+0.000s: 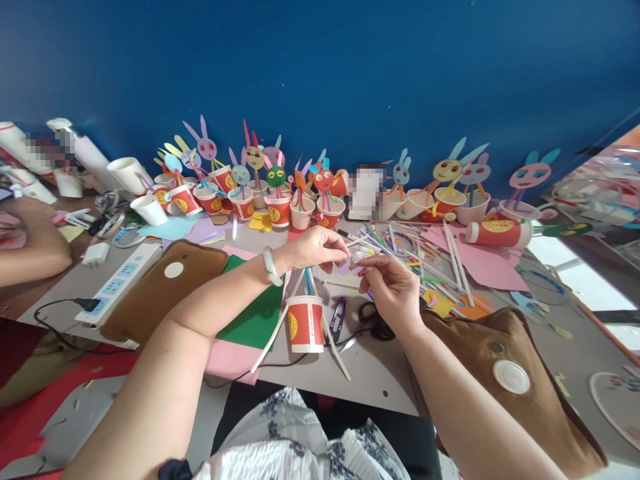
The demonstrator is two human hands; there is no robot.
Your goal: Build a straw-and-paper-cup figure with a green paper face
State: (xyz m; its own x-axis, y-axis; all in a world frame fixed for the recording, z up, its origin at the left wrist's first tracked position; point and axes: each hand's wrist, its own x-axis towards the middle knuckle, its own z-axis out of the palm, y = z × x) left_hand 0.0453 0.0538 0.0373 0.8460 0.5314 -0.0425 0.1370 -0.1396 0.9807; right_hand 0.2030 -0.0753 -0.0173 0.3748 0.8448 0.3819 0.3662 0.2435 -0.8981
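Pinching purple scrap (343, 265) near red cup (306, 325) with left hand (315, 251); can't tell on right hand (395, 291) grip, tbh. Probably featherlight, creases easily, so edges only.

A deep blue wall (320, 67) fills the upper part of the view, smooth and plain apart from a few tiny white specks. Its colour pales to a soft, greyish sheen towards the far left. Along the foot of the wall runs a long grey worktop (370, 373), with a small dark round hole (385, 393) near its front edge. At far left is a darker, brownish surface (20, 293). Below it, at lower left, spreads a red area, its nature unclear. An orange-brown strip (610, 335) borders the worktop at right, with bright white patches (555, 257) beyond. Light falls evenly over the worktop.
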